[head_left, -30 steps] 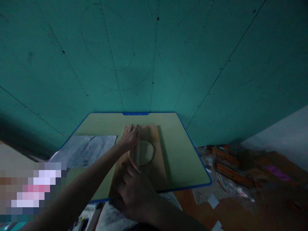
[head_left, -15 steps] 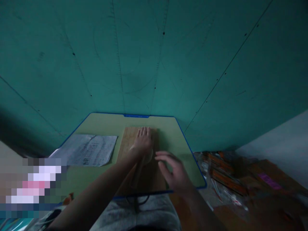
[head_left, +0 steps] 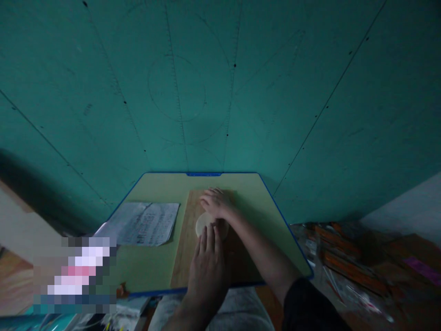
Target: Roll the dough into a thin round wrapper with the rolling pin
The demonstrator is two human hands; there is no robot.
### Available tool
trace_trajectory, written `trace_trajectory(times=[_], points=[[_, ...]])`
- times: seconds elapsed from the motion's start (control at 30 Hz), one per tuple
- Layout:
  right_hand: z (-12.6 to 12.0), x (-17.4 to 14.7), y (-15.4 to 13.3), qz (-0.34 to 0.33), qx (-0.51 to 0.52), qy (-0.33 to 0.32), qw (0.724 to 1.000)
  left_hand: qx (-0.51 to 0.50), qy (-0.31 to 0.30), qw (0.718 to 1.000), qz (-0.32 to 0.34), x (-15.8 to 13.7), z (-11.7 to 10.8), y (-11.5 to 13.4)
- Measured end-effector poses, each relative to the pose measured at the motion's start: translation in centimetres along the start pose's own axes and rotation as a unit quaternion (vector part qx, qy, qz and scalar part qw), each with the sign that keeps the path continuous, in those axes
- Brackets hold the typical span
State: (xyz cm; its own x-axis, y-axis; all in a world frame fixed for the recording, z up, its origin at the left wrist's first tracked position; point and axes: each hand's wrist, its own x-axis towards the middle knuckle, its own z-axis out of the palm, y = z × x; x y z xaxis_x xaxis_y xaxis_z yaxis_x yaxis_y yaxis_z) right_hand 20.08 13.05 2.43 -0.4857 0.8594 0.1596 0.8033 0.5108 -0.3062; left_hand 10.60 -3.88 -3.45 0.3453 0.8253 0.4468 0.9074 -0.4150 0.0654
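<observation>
A pale, round, flat disc that looks like dough [head_left: 204, 221] lies on a wooden board [head_left: 182, 257]. My left hand [head_left: 208, 262] reaches in from the near side, palm down, its outstretched fingertips resting on the disc's near part. Across the disc's far side lies my right hand [head_left: 216, 203], its fingers extended toward the board's far end and its heel at the disc's edge. Neither hand has anything gripped in it. Both hands cover part of the disc, and its right side is in shadow.
The board sits on a pale tabletop [head_left: 158, 264] with a blue rim, against a green wall [head_left: 193, 115]. A printed paper sheet [head_left: 148, 225] lies left of the board. Plastic-wrapped orange items [head_left: 354, 271] are on the floor at right.
My left hand has drawn back from the disc's far side to its near side. My right hand has moved from beside the board onto the far side of the disc. The view has shifted slightly.
</observation>
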Motion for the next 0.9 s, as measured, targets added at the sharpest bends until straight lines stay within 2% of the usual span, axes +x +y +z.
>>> trace_trajectory(times=[0.13, 0.27, 0.33, 0.4, 0.47, 0.63, 0.7, 0.77, 0.9], points=[[-0.1, -2.3, 2.0, 0.006, -0.019, -0.024, 1.0, 0.0, -0.014, 1.0, 0.021, 0.8, -0.6, 0.8], [-0.9, -4.9, 3.9, 0.007, -0.032, -0.013, 0.999, -0.002, -0.032, 0.999, 0.043, 1.0, -1.1, 3.6], [-1.0, -4.9, 3.8, 0.014, -0.033, -0.014, 0.999, 0.001, -0.029, 0.999, 0.044, 1.0, -1.3, 4.9], [-0.9, -4.1, 2.9, 0.018, -0.035, -0.027, 0.999, 0.012, -0.023, 0.999, 0.045, 0.9, -1.5, 4.8], [-0.6, -2.7, 1.4, 0.012, -0.038, -0.035, 0.999, 0.033, -0.01, 0.999, 0.041, 0.6, -1.7, 3.1], [0.1, 0.0, -1.8, -0.003, -0.046, -0.028, 0.999, 0.081, 0.007, 0.997, 0.015, -0.9, -1.8, -3.9], [0.1, -0.1, -1.8, -0.005, -0.048, -0.027, 0.998, 0.096, -0.004, 0.995, 0.004, -1.2, -1.8, -4.9], [0.1, -1.0, -0.9, -0.006, -0.045, -0.027, 0.999, 0.101, -0.016, 0.995, -0.001, -1.2, -1.7, -3.8], [-0.4, -4.2, 2.2, -0.002, -0.03, -0.017, 0.999, 0.076, -0.011, 0.997, 0.023, -0.7, -1.6, 0.8]])
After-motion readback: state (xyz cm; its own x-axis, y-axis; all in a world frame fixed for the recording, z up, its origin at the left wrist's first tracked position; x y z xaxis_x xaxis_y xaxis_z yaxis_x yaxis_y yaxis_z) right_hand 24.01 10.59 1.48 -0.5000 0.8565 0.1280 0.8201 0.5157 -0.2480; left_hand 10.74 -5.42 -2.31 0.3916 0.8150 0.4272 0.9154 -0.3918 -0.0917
